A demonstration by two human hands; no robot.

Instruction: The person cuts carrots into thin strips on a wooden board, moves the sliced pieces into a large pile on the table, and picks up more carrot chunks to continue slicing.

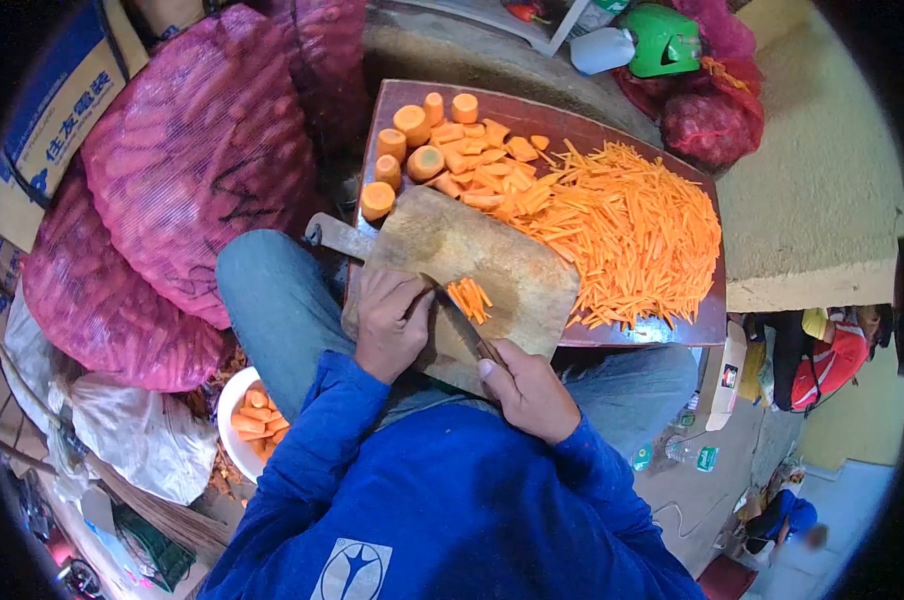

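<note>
My right hand is closed round the handle of a knife, whose blade points up and left over the wooden cutting board. On the board's left part rests my left hand, fingers bent together beside the blade tip; what they hold, if anything, is hidden. A few cut carrot sticks lie just right of the blade. Beyond the board, a low table bears a large heap of carrot sticks, carrot slices and several thick carrot chunks.
Big red mesh sacks stand at the left. A white bucket of carrots sits by my left knee. A green container and a smaller mesh bag are at the upper right. Another person is far off at the lower right.
</note>
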